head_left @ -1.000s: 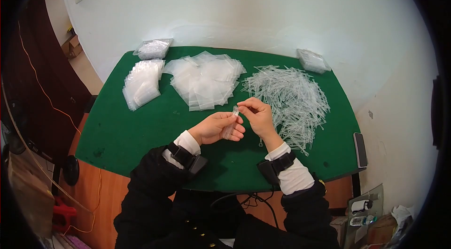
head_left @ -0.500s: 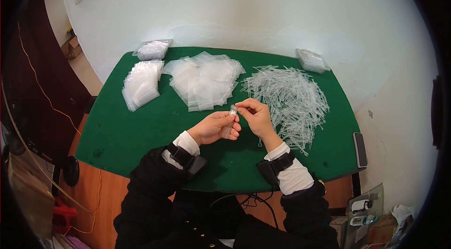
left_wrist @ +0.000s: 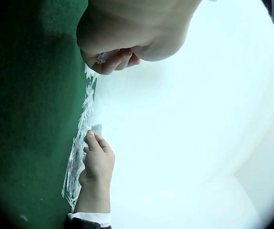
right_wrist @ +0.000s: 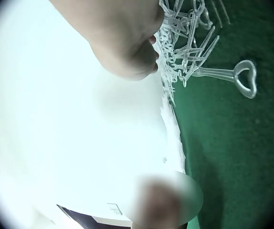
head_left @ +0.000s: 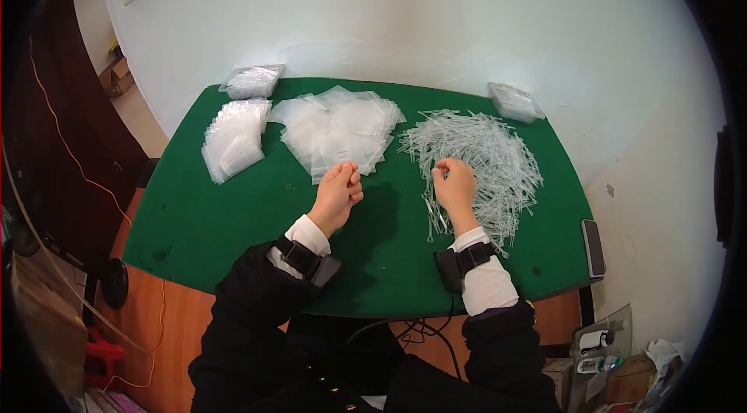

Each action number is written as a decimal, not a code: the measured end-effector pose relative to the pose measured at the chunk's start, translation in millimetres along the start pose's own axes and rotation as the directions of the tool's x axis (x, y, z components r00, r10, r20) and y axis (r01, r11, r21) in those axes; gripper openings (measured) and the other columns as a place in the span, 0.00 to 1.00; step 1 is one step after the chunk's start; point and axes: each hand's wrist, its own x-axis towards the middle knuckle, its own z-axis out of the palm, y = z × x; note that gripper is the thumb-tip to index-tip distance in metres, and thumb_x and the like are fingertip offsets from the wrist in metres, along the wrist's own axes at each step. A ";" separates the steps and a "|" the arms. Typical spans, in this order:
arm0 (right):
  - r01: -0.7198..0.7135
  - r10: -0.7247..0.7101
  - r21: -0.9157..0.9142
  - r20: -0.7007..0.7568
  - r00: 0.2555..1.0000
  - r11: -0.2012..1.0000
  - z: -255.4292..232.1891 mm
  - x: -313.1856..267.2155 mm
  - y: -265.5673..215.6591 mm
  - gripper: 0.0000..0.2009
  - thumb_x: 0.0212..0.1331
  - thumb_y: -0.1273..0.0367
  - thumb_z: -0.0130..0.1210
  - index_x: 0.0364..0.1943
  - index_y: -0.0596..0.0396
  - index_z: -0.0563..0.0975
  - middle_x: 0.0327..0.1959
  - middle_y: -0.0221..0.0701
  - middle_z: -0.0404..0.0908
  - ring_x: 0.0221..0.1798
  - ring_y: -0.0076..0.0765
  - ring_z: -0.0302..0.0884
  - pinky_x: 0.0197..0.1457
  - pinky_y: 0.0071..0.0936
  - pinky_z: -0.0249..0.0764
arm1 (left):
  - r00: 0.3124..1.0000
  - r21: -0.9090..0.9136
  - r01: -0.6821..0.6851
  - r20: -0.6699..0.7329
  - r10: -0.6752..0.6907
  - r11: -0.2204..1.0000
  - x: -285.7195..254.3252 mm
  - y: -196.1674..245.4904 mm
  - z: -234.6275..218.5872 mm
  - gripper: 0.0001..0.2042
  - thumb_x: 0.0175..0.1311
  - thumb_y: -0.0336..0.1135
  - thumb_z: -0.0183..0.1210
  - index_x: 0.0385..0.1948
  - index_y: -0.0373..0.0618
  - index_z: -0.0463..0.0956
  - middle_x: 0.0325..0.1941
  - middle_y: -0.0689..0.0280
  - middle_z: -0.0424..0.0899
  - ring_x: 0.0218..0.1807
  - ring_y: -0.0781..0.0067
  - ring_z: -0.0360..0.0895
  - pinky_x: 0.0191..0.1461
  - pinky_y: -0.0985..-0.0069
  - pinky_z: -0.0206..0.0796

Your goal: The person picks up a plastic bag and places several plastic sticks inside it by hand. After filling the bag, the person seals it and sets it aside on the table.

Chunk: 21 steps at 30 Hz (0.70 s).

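The left hand [head_left: 334, 199] grips some clear plastic [left_wrist: 100, 58]; I cannot tell whether the right hand [head_left: 455, 186] holds anything. Loop-ended plastic sticks [right_wrist: 215, 72] look light, slick, fairly stiff, best pinched mid-shaft.

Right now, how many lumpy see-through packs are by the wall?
2. One pack is at the table's back left corner, behind the left fan of bags; the other pack is at the back right, behind the loose plastic pieces.

The tabletop [head_left: 257, 234] is green, the wall [head_left: 389, 16] whitish, the sleeves [head_left: 241, 296] black with white cuffs [head_left: 309, 235].
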 end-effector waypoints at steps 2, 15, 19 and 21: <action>-0.066 0.086 -0.181 0.104 0.991 0.981 -3.3 -3.9 -6.9 0.08 0.44 0.62 0.58 0.25 0.51 0.77 0.28 0.32 0.76 0.37 0.40 0.71 0.41 0.36 0.65 | 1.000 0.000 0.000 0.000 0.000 1.000 -0.8 0.3 0.1 0.07 0.68 0.36 0.40 0.32 0.47 0.63 0.20 0.74 0.60 0.19 0.83 0.52 0.23 0.84 0.48; -0.097 0.190 -0.256 0.369 0.910 0.962 -7.3 -6.1 -30.7 0.06 0.40 0.64 0.57 0.19 0.48 0.77 0.31 0.31 0.74 0.42 0.41 0.66 0.44 0.41 0.59 | 0.998 0.040 0.054 0.023 -0.055 0.998 -2.0 0.1 0.8 0.07 0.68 0.36 0.39 0.30 0.48 0.64 0.21 0.74 0.61 0.19 0.83 0.53 0.23 0.84 0.48; -0.068 0.163 -0.263 0.358 0.920 0.962 -6.8 -7.8 -31.4 0.04 0.40 0.65 0.56 0.19 0.48 0.78 0.31 0.31 0.74 0.43 0.41 0.67 0.45 0.41 0.58 | 0.997 0.062 0.063 0.047 -0.066 0.996 -2.6 -0.5 2.0 0.08 0.68 0.37 0.39 0.30 0.48 0.64 0.22 0.73 0.63 0.20 0.83 0.53 0.24 0.84 0.49; -0.067 0.156 -0.257 0.344 0.926 0.964 -5.4 -8.6 -30.8 0.04 0.40 0.65 0.56 0.19 0.48 0.78 0.31 0.31 0.74 0.43 0.41 0.67 0.45 0.41 0.57 | 0.997 0.085 0.053 0.055 -0.058 0.995 -2.8 -0.6 2.4 0.08 0.68 0.37 0.39 0.30 0.48 0.64 0.23 0.73 0.64 0.21 0.83 0.54 0.25 0.84 0.50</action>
